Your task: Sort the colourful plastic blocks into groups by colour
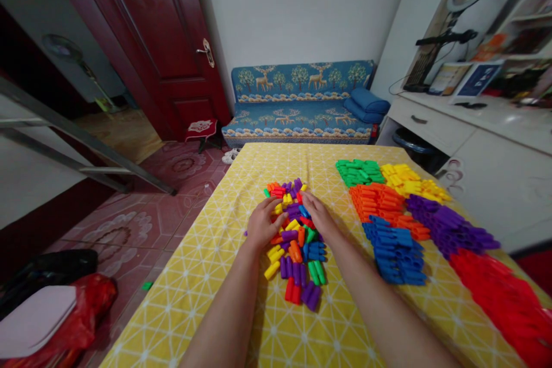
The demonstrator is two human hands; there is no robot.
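Observation:
A mixed pile of small plastic tube blocks (293, 224) in red, orange, yellow, green, blue and purple lies mid-table. My left hand (264, 222) rests on the pile's left side, thumb apart from the slightly bent fingers. On the opposite side, my right hand (318, 215) reaches in with its fingers stretched out against the blocks. Neither hand has a block visibly gripped; the fingertips are partly hidden among the pieces. Sorted by colour to the right are green blocks (359, 172), yellow blocks (414, 182), orange blocks (379, 205), purple blocks (451, 223), blue blocks (397, 250) and red blocks (500, 302).
A yellow patterned cloth (207, 293) covers the table. Beyond it stands a blue sofa (284, 118). A white cabinet (495, 167) is on the right, a metal ladder (86, 146) on the left. One green block (147, 286) lies on the floor near a red bag (97, 305).

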